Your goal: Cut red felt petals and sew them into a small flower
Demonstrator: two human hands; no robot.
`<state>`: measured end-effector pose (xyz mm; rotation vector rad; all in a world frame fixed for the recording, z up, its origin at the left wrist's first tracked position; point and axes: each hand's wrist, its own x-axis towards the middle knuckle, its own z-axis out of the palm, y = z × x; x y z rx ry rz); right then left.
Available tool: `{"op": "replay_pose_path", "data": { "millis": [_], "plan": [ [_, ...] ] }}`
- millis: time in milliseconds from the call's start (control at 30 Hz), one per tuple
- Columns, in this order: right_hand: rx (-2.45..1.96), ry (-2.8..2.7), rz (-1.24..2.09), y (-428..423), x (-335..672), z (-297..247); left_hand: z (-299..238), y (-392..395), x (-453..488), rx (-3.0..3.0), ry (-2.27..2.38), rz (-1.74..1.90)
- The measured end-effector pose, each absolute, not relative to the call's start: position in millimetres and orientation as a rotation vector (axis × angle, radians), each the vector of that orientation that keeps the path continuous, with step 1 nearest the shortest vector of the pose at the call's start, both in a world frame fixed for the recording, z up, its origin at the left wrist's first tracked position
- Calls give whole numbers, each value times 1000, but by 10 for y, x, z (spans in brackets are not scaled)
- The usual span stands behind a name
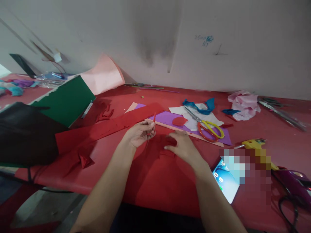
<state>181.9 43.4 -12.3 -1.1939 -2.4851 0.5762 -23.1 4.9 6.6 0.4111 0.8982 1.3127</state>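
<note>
My left hand (142, 134) is closed in a pinch on a thin wire stem with a narrow red tip (155, 117) pointing up. The stem's lower end hangs below the fingers. To its right, my right hand (182, 145) is slightly blurred, its thumb and fingers apart in a curve. It is low over small red pieces (167, 152) on the red table (155, 181). Whether the fingers touch these pieces is hard to see, red against red. Behind the hands lies a long red strip (109, 127), and a small round red cutout (179, 121) rests on purple sheets (167, 117).
Scissors (205, 124) with red and yellow handles lie on white paper beyond my right hand. A phone (227, 181) is beside my right forearm, near a yellow glue gun (255, 144). A black bag (26, 136) and green board (65, 100) stand at left. Behind is a wall (155, 42).
</note>
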Motion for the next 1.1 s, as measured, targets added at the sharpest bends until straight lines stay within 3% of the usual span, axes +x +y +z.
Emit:
{"op": "replay_pose_path", "data": {
  "millis": [367, 800, 1100],
  "plan": [
    [-1093, -2164, 598, 367, 1712, -60, 114, -71, -79, 672, 619, 1298],
    [-1008, -2011, 703, 233, 1614, -8, 144, -95, -83, 704, 601, 1273],
    [-849, -1318, 1454, 245, 1639, -4, 112, -19, 76, 312, 618, 1244]
  ]
}}
